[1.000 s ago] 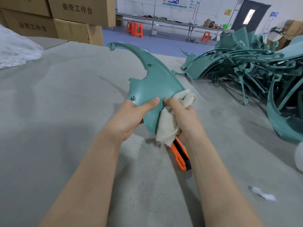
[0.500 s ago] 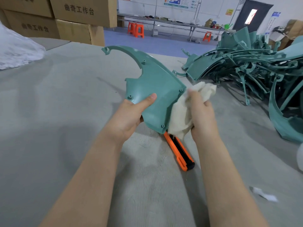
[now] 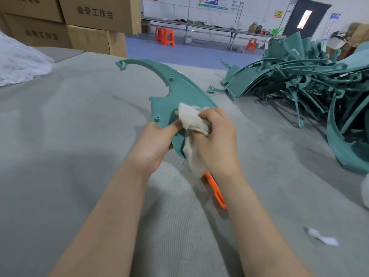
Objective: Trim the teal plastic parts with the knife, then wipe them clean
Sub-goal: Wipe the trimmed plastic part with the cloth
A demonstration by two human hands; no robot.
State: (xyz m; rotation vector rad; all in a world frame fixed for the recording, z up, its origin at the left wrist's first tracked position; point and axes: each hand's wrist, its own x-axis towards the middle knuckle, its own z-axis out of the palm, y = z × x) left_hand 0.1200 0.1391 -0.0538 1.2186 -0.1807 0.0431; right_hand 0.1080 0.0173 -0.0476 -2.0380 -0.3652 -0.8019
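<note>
My left hand [image 3: 153, 144] grips the teal part [image 3: 179, 90] by its broad lower end, above the table [image 3: 79, 136]. My right hand [image 3: 217, 140] bunches the cloth [image 3: 191, 120] against its face. It seems light and stiff (probably slick), so I'd hold the broad end, not the thin tip.

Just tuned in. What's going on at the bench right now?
The left hand holds a curved teal plastic part up off the grey mat. The right hand grips a pale cloth and presses it against the part's face. The orange knife lies on the mat beneath the right forearm. A pile of teal parts sits to the right.
</note>
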